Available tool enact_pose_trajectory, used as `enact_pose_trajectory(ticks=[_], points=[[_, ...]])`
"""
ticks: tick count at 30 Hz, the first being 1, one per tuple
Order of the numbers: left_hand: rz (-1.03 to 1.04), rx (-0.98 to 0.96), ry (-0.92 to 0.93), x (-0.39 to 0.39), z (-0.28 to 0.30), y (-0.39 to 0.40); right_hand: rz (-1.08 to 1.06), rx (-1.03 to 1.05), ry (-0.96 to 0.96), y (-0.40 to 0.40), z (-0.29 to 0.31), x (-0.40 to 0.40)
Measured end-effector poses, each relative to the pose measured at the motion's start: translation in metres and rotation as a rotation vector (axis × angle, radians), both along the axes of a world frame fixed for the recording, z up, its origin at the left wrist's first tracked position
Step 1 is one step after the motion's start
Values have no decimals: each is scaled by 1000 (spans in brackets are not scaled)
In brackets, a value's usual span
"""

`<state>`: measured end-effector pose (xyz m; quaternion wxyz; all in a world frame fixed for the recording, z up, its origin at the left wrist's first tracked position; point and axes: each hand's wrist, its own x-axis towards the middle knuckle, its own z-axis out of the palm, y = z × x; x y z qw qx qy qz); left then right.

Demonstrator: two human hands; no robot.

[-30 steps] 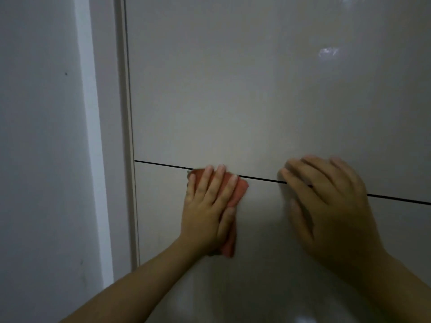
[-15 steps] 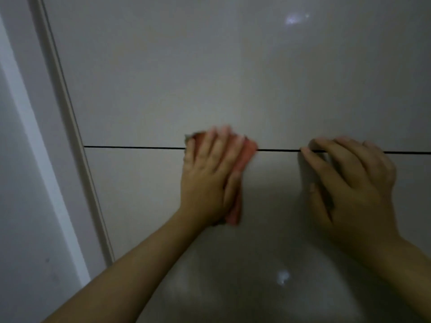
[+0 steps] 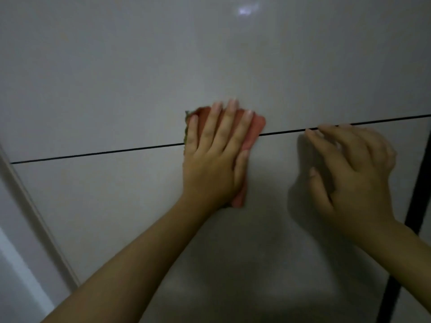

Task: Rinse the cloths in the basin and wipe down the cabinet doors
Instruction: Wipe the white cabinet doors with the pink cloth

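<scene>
Left hand (image 3: 214, 157): flat, fingers straight and slightly spread, palm pressing a pink-orange cloth (image 3: 254, 129) against the glossy cabinet front. Fingertips pointing upward and reaching past the horizontal seam (image 3: 93, 154). Cloth lying across that seam, partly on the upper cabinet door (image 3: 210, 54) and partly on the lower cabinet door (image 3: 105, 194); visible along the right side of the hand, above the fingers, and as a narrow strip below the heel of the palm. A greenish edge of the cloth showing at its upper left corner, beside the little finger.

Right hand (image 3: 354, 173): placed to the right of the cloth, apart from it, holding nothing. Fingers bent in a loose arch, fingertips (image 3: 311, 132) touching the door surface right at the seam, thumb lower down and resting on the lower door. Palm raised off the surface, with a shadow beneath it. Reads as relaxed, not gripping.

Both forearms bare, entering from the bottom edge and angled upward toward the doors.

Door surfaces: pale grey, reflective, with a bright light reflection (image 3: 247, 10) near the top. Seam running as a thin dark line, rising slightly toward the right. A dark vertical gap (image 3: 415, 206) at the far right edge of the doors. A lighter frame strip (image 3: 35, 217) and a wall (image 3: 14, 276) along the left side.
</scene>
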<state>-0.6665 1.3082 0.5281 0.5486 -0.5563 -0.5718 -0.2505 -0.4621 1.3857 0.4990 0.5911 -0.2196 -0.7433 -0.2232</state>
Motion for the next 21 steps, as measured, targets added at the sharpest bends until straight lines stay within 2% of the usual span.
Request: enact_pose_trajectory(ticks=[2,5,7,9,15,21], points=[[-16,-15,-19,23,-1,13,-7,-40,19,4,-5,5],[-54,-203,178,42,-35,21,-11,-92,38,7,-13,10],[-51,-258,260,41,-48,19,-27,-111,21,9,-15,16],[-66,-238,250,41,-42,20,-50,-120,7,14,-16,24],[-82,-34,66,80,12,51,-134,-79,-18,25,-22,41],[-93,-210,242,76,-20,46,-108,-103,27,24,-23,40]])
